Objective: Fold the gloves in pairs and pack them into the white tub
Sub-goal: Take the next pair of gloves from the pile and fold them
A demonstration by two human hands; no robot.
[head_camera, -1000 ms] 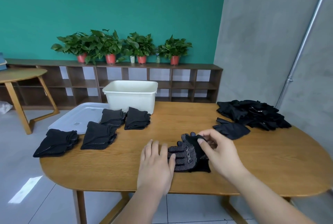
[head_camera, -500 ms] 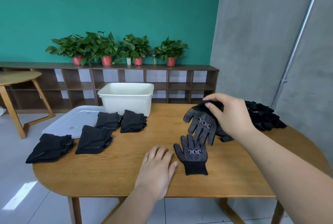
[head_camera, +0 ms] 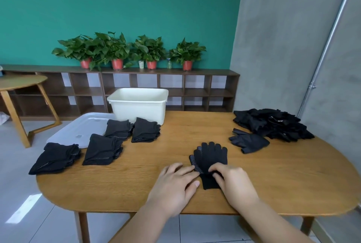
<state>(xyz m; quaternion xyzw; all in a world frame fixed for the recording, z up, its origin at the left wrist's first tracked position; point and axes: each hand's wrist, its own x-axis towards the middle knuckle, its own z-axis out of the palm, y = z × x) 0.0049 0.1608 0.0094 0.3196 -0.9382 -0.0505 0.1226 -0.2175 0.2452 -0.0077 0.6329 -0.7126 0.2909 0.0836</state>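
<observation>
Head view: gloves (head_camera: 212, 154) lie stacked on the table (head_camera: 273, 174), tips pointing away, cuff nearest both hands. Left hand (head_camera: 173, 182) lies flat, fingertips touching their left edge; right hand (head_camera: 232, 182) pinches the cuff.

Two black dotted gloves (head_camera: 210, 156) lie stacked flat at the table's (head_camera: 273, 184) 6 o'clock, fingers pointing to 12. Four folded pairs (head_camera: 101, 150) sit at 9 to 10. The white tub (head_camera: 136, 108) stands upright at 11. A loose glove pile (head_camera: 273, 123) lies at 2, a single glove (head_camera: 249, 143) just beside it.
</observation>
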